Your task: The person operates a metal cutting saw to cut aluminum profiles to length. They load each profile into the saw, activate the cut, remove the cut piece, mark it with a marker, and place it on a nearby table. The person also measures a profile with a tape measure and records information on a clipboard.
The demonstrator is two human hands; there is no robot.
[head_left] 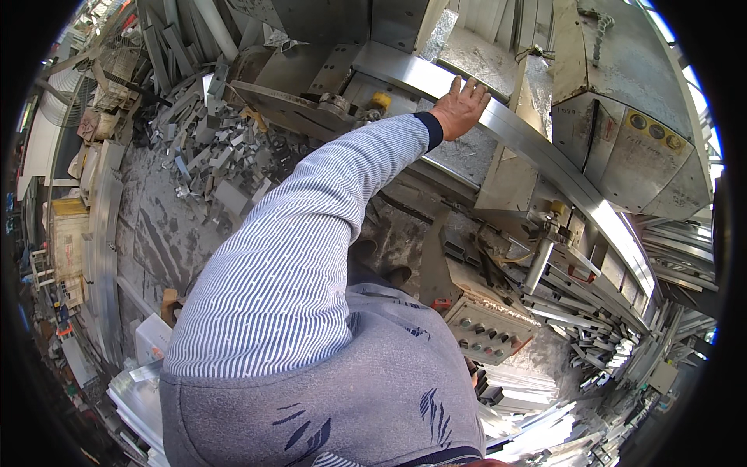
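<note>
My left hand [461, 109] lies on a long silver metal profile [517, 134], its fingers stretched out and spread over the top face. The profile runs across the machine bed from the upper middle toward the lower right. Beside the vest, a sliver of my right hand [472, 371] shows at the edge of a control panel [490, 333] with rows of knobs and buttons. My body hides most of that hand, so its fingers cannot be made out. A yellow part [380, 100] sits on the machine near my left forearm.
A large metal machine housing [634, 148] with round buttons stands at the right. Many metal offcuts [206, 132] lie heaped on the floor at the left. Long profiles [101, 257] lie along the left side, and more stacked profiles [677, 249] fill the right.
</note>
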